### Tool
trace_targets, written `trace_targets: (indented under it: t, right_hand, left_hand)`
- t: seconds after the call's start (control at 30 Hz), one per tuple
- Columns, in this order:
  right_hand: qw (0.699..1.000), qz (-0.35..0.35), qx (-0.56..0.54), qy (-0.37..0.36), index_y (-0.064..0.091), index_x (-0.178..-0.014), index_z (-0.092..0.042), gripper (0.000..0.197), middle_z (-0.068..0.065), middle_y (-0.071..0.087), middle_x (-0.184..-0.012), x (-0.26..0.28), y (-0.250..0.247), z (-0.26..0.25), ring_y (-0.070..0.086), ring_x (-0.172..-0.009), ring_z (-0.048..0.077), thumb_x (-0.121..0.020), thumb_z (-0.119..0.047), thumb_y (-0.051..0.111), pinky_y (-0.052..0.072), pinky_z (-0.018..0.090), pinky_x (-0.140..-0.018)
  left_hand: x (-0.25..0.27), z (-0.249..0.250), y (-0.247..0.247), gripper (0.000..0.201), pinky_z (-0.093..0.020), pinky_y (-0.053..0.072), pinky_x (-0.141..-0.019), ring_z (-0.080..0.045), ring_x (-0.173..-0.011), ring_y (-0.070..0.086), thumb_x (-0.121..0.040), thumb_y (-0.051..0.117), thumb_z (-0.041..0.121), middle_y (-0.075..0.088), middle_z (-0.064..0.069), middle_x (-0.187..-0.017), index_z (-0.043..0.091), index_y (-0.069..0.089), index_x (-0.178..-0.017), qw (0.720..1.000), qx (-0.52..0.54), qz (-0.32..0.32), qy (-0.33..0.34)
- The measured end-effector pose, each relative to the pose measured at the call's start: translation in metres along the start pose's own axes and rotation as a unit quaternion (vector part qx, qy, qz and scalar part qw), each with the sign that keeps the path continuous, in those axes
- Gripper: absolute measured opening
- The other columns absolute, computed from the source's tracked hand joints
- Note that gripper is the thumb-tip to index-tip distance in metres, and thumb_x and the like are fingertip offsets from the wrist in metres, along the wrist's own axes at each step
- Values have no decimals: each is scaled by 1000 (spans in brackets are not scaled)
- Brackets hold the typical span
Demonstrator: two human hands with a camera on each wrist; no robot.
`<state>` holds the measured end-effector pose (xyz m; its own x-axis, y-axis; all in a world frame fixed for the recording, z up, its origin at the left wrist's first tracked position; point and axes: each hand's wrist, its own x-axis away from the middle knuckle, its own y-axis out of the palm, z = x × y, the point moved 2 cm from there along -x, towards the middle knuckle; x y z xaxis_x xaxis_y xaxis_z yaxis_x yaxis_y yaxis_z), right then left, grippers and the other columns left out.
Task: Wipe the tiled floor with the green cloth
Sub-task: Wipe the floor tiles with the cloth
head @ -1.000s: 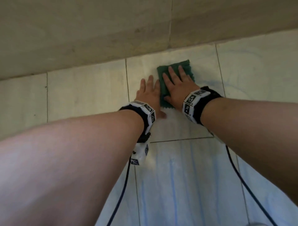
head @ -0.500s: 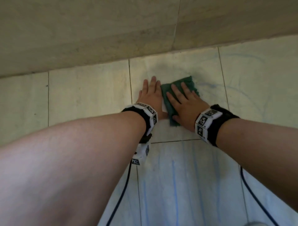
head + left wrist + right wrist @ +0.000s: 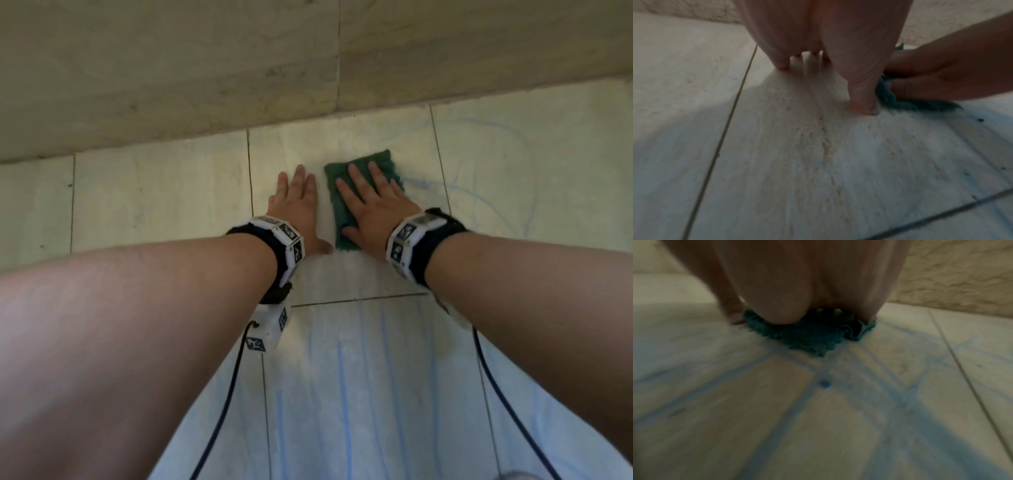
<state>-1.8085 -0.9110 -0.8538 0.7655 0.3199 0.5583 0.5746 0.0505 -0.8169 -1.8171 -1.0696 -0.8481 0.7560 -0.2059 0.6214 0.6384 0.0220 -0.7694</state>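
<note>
The green cloth (image 3: 339, 202) lies flat on the pale tiled floor (image 3: 164, 198), a short way from the wall. My right hand (image 3: 371, 202) presses on it with straight, spread fingers and covers most of it. In the right wrist view the cloth (image 3: 809, 335) bunches a little under the palm. My left hand (image 3: 296, 205) lies flat on the bare tile just left of the cloth, fingers straight, thumb near the cloth's lower corner. The left wrist view shows the fingers (image 3: 781, 60) on the tile and the cloth (image 3: 898, 100) beside the thumb.
A beige wall (image 3: 205, 68) rises right behind the hands. Blue streaks (image 3: 342, 394) mark the tiles toward me and to the right. Dark cables (image 3: 222, 404) trail from both wrists across the floor.
The right hand pulled the cloth toward me, then pushed it back up toward the wall. The left hand stayed on the tile, now slightly apart from the cloth.
</note>
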Motion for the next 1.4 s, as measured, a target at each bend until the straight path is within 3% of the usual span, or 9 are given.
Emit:
trace_targets:
  t: [0.2,0.3,0.53,0.67,0.83,0.97,1.1,1.3,1.4]
  right_hand:
    - [981,42,-59,181,-10,-159,-22,84,6,-18,-165,-22,-19,89,-12,-151,38,-99,-61,35,5,53,-121]
    - [970,51,-90,220,-10,-159,-20,83,9,-17,-165,-21,-19,91,-11,-151,39,-100,-60,33,4,53,-121]
    - [1000,11,-19,8,-13,-158,-23,84,7,-24,-163,-23,-8,-8,-21,-149,35,-100,-56,38,-3,48,-121]
    - [1000,15,-17,-5,-12,-158,-25,85,3,-23,-164,-28,-13,12,-20,-150,33,-99,-58,40,-2,47,-122]
    - [987,53,-59,138,-13,-158,-24,86,5,-20,-165,-33,-20,108,-15,-151,37,-98,-65,31,3,50,-122]
    - [952,70,-88,285,-12,-158,-22,87,8,-15,-166,1,-7,206,-9,-151,40,-96,-71,23,4,55,-122]
    - [930,29,-123,346,-12,-159,-20,87,11,-16,-165,16,-20,198,-10,-150,41,-98,-67,29,7,58,-121]
    - [980,38,-119,155,-11,-159,-22,96,8,-21,-164,14,-11,98,-16,-150,39,-94,-64,46,2,55,-121]
    - [988,11,-112,105,-13,-158,-24,103,6,-25,-163,15,-4,66,-19,-150,36,-91,-64,53,1,52,-123]
  left_hand:
    - [4,1,-3,127,-48,3,-122,-32,-148,-22,-77,77,52,-27,-6,-161,12,-14,-155,1000,9,-19,-1]
    - [4,3,-3,126,-48,3,-121,-32,-148,-22,-78,76,52,-28,-7,-161,13,-15,-155,1000,5,-24,-3]
    - [2,8,-6,126,-48,5,-123,-33,-149,-21,-77,79,49,-27,-6,-161,15,-14,-156,999,-8,-26,-27]
    - [1,10,-7,128,-48,6,-123,-33,-149,-20,-76,79,52,-27,-7,-161,16,-15,-156,999,-22,-33,-31]
    - [-10,32,-20,131,-48,5,-123,-35,-148,-21,-73,77,60,-26,-9,-161,17,-16,-155,994,-107,-34,-6]
    - [-22,58,-25,132,-52,9,-122,-31,-149,-20,-73,82,50,-29,-5,-160,24,-17,-155,996,-67,-54,7]
    - [-24,63,-24,132,-56,11,-121,-33,-148,-21,-73,83,48,-30,-6,-160,22,-18,-155,997,-56,-56,-8]
    - [-26,62,-23,134,-56,13,-121,-34,-148,-20,-71,84,49,-29,-6,-160,23,-16,-155,998,-50,-49,-8]
    - [-26,61,-22,134,-55,13,-121,-33,-149,-19,-69,84,50,-27,-5,-161,24,-14,-156,998,-47,-38,-8]
